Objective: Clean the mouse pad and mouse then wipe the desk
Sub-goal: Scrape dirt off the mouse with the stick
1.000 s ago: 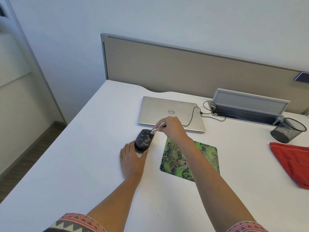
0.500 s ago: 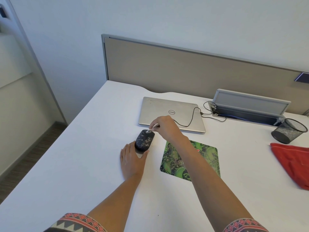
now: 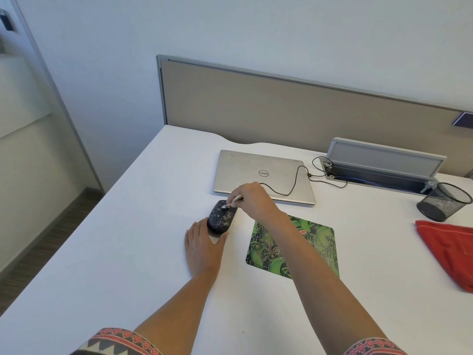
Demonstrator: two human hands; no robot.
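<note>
Even, diffuse light is filling the scene; shadows are lying soft and faint. Wide-angle distortion is bending straight edges toward the frame borders.

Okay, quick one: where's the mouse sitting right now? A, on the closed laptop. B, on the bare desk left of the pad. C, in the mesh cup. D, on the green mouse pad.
B: the mouse rests on the white desk, left of the green mouse pad, steadied by the left hand.
</note>
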